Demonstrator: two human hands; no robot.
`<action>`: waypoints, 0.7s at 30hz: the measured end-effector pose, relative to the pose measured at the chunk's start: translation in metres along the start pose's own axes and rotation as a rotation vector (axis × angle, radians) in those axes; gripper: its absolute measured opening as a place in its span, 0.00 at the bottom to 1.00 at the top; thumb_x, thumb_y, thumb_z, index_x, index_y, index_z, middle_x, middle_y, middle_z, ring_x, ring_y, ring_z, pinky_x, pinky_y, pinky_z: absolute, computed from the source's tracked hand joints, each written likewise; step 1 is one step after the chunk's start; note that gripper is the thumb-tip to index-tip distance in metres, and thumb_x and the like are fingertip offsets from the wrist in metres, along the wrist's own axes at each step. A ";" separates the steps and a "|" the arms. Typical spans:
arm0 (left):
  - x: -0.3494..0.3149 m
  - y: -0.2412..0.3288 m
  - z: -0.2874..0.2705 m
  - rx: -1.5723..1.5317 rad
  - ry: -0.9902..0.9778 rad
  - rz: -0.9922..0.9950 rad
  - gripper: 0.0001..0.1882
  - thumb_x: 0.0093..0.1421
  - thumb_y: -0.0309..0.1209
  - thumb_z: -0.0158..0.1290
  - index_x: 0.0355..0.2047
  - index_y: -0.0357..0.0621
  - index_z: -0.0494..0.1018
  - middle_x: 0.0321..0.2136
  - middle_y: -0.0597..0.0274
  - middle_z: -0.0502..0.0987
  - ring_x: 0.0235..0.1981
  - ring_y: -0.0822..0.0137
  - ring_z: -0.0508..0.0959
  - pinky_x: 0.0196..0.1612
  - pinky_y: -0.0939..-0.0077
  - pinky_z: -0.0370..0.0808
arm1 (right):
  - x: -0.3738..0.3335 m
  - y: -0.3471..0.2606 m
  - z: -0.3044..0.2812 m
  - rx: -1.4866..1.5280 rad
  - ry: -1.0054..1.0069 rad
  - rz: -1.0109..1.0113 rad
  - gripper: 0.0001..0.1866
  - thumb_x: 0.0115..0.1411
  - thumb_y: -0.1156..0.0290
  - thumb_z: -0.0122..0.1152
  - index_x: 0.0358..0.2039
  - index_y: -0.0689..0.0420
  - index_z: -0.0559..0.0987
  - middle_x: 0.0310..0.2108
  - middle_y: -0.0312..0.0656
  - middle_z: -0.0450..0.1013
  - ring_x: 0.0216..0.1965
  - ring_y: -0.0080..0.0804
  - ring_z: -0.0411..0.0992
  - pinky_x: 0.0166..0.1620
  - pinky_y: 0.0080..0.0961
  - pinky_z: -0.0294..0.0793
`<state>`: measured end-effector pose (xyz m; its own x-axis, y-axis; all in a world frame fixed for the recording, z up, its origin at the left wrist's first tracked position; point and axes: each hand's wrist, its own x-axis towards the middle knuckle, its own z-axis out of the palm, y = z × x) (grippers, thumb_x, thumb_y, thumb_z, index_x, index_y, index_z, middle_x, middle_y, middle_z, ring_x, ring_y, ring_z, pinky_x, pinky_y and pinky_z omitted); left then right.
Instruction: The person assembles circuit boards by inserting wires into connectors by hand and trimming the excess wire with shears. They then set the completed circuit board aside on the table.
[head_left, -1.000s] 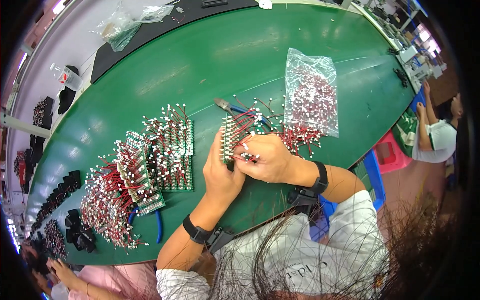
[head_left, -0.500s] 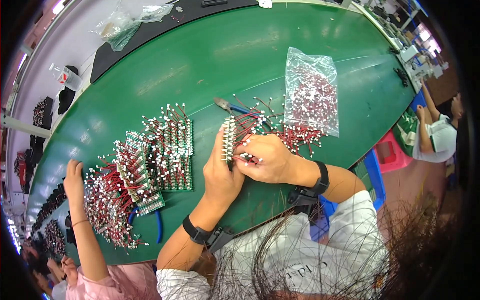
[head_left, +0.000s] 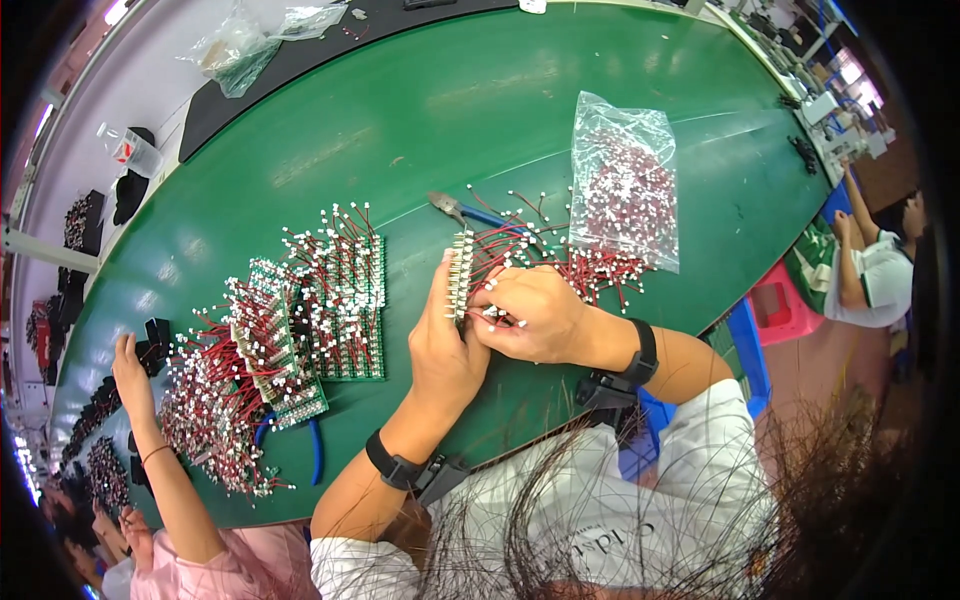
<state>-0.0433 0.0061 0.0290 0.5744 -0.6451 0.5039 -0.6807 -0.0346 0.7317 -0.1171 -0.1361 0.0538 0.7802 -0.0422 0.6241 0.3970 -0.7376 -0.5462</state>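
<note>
My left hand point(head_left: 445, 355) is closed round a circuit board panel point(head_left: 460, 272), which stands nearly edge-on with a row of small metal contacts along it. Red wires stick out from the panel's right side. My right hand point(head_left: 540, 312) is pressed close against that side, its fingers pinched on short red wires with white connectors point(head_left: 505, 319). My fingers hide where the wires meet the panel. Beyond the panel lie cutting pliers point(head_left: 450, 207) with blue handles. A loose pile of red wires point(head_left: 610, 272) spreads to the right of my right hand.
A clear plastic bag point(head_left: 625, 190) full of wires lies at the right of the green table point(head_left: 430, 120). Wired circuit boards point(head_left: 345, 310) and a wire heap point(head_left: 215, 420) are on the left, near another blue-handled tool point(head_left: 317, 455). A co-worker's hand point(head_left: 130, 370) reaches in there.
My hands and the circuit board panel have hardly moved. The co-worker's hand at the left has shifted further left and slightly nearer.
</note>
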 end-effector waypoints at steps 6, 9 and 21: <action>-0.001 -0.002 -0.001 0.035 0.029 0.027 0.34 0.55 0.16 0.54 0.61 0.23 0.56 0.56 0.33 0.68 0.47 0.44 0.79 0.47 0.63 0.77 | 0.001 -0.003 0.002 -0.036 0.003 -0.003 0.10 0.45 0.74 0.67 0.29 0.61 0.78 0.28 0.45 0.76 0.28 0.43 0.76 0.29 0.34 0.77; 0.001 -0.002 0.000 0.043 0.035 0.032 0.34 0.54 0.16 0.53 0.61 0.23 0.56 0.56 0.33 0.69 0.47 0.44 0.79 0.47 0.62 0.78 | 0.001 -0.001 0.002 -0.008 0.010 -0.003 0.09 0.46 0.75 0.67 0.29 0.60 0.78 0.28 0.45 0.76 0.28 0.42 0.76 0.29 0.34 0.77; 0.000 -0.005 -0.001 0.067 0.033 0.011 0.33 0.53 0.14 0.52 0.60 0.22 0.57 0.54 0.32 0.70 0.45 0.41 0.79 0.46 0.60 0.78 | 0.003 -0.002 0.003 0.031 -0.012 0.045 0.07 0.48 0.79 0.64 0.29 0.61 0.77 0.25 0.44 0.73 0.26 0.43 0.74 0.27 0.35 0.75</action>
<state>-0.0388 0.0073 0.0257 0.5808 -0.6205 0.5268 -0.7149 -0.0793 0.6947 -0.1136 -0.1328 0.0548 0.8035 -0.0666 0.5916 0.3757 -0.7141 -0.5907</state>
